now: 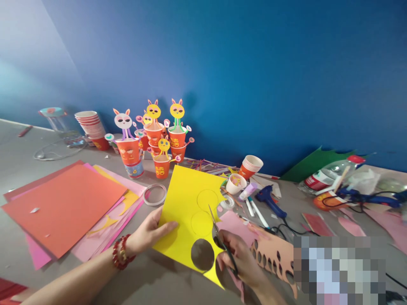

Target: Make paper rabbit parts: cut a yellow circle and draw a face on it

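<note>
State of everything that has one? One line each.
yellow sheet: one round hole cut, two outlined circles uncut
left hand: gripping the yellow sheet
right hand: holding the scissors
scissors: at the sheet; blade opening unclear
bottle: red cap on
white cup: yellow paper pieces inside
tall cup stack: nested
blue glue gun: lying on the table

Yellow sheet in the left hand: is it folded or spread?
Spread: the left hand holds the yellow sheet out flat, with no fold visible and its drawn circles in view.
</note>
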Available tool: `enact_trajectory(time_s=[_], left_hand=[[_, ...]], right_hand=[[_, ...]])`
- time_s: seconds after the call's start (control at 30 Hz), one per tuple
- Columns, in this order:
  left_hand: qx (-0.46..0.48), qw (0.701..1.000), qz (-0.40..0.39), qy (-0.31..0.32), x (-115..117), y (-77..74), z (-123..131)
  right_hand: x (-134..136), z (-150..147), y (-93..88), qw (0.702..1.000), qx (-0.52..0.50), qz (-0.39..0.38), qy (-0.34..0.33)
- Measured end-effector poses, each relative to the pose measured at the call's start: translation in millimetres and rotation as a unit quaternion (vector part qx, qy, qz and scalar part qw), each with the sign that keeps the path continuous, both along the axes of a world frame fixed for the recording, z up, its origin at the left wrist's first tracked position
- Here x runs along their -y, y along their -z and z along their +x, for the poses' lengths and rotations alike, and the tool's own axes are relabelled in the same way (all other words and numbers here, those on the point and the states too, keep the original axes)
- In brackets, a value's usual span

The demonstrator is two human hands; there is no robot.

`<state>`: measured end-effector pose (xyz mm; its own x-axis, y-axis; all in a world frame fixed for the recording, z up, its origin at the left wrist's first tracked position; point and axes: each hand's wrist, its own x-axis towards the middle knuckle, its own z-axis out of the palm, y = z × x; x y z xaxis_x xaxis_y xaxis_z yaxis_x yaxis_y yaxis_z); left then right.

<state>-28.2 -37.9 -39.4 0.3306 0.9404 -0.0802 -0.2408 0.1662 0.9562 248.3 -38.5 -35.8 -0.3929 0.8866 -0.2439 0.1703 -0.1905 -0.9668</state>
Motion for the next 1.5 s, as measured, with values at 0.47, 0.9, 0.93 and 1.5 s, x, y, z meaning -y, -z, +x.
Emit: enact_trajectory(time_s=[0.47, 0.9, 0.93, 1.5], left_hand=[[0.000, 1.000, -0.007, -0.001, 1.1, -0.9, -1.6], [-0.014, 1.000, -0.013, 0.001, -0.2, -2.7, -6.0], [-0.016, 1.000, -0.011, 0.002, -0.4, -2.8, -6.2], [-0.012, 1.000, -0.010, 0.021, -4.4, -7.7, -12.9]], right_hand=[[1.6, 0.3, 7.3, 1.000, 0.002, 0.007, 0.005], [1.2, 0.0, 0.1, 1.000, 0.022, 0.011, -0.001], [1.2, 0.4, 0.1, 1.000, 0.027, 0.014, -0.003], [1.0, 4.8, 4.9, 0.999, 0.050, 0.008, -0.019]])
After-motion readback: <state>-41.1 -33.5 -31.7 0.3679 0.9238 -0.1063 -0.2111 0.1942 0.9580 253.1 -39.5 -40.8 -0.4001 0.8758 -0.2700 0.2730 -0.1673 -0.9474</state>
